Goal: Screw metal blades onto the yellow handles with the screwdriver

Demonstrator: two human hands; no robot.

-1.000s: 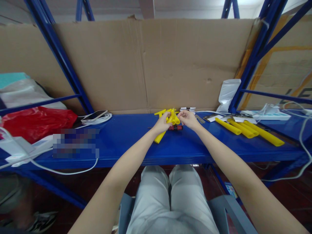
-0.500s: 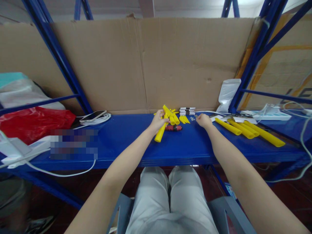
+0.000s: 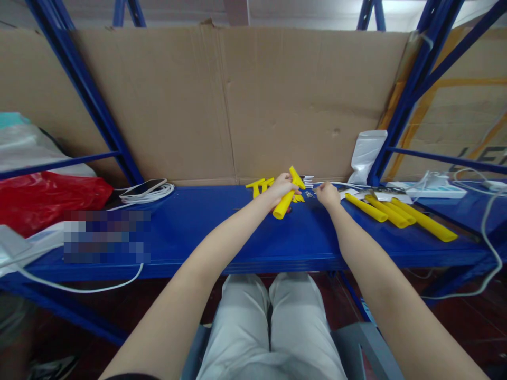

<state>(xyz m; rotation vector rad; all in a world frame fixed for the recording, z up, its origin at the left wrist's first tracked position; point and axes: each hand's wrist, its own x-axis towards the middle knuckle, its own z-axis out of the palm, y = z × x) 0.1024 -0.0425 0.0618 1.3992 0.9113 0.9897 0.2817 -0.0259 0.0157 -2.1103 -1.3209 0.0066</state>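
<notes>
Left hand (image 3: pixel 285 186) clamped round a yellow handle (image 3: pixel 284 205); right hand (image 3: pixel 328 193) bunched beside small pieces (image 3: pixel 308 194), its grip impossible to tell!

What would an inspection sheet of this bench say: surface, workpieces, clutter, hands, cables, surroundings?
Surface: blue tabletop, things spread along it.
Workpieces: yellow T-shaped piece in hand, similar pieces to its left, yellow tubes at right.
Clutter: phone and red bag at left.
Hands: left hand grips the yellow T-shaped piece; right hand near small parts, grip unclear.
Cables: white coil by the phone; white cable sagging at the front edge, left.
Surroundings: cardboard sheet behind, blue rack posts both sides.
</notes>
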